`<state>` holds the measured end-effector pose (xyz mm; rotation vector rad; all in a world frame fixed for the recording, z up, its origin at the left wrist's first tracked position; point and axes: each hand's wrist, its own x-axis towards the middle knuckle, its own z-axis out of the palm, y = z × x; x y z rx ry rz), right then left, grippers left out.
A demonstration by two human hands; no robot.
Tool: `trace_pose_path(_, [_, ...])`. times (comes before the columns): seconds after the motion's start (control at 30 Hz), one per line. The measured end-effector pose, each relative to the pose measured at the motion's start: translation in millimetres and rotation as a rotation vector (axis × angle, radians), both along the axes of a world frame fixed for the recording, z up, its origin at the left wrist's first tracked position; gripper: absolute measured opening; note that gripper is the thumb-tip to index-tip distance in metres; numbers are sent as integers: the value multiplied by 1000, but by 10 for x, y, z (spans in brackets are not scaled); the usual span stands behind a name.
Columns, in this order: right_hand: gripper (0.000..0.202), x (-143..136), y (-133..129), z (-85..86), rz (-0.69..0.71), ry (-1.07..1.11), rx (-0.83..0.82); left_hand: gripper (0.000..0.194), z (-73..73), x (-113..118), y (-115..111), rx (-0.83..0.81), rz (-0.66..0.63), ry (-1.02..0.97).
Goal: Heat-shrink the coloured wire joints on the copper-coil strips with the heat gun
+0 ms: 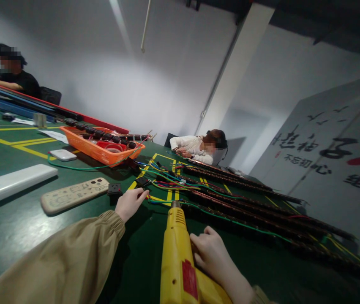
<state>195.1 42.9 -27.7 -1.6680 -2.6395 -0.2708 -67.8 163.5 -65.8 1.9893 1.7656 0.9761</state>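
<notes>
My right hand (213,257) is closed around the handle of a yellow heat gun (177,249). Its metal nozzle points away from me, toward the ends of several coloured wires (170,184). Just left of the nozzle, my left hand (132,203) is closed in a pinch at the near wire ends; its fingertips partly hide what they grip. A green wire (230,216) runs from there to the right along long dark strips (249,223). Beside my left wrist sits a small black socket block (115,192).
An orange basket (116,158) holding dark parts stands behind my left hand. A beige power strip (74,195), a long white device (18,182) and a small white case (62,155) lie at left. One person (195,147) sits across the green table, another (15,74) at far left.
</notes>
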Motion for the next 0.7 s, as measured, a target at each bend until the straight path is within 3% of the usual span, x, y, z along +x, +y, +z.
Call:
trace_pose_path(0.4, [10,-564,148,-11,157,-46,-28,43,-22,0,20,46,-22,-19])
trace_pose_path(0.7, [9,-593,132,-32,182,-19,-13,42,-6,-1,20,69,-27,-28])
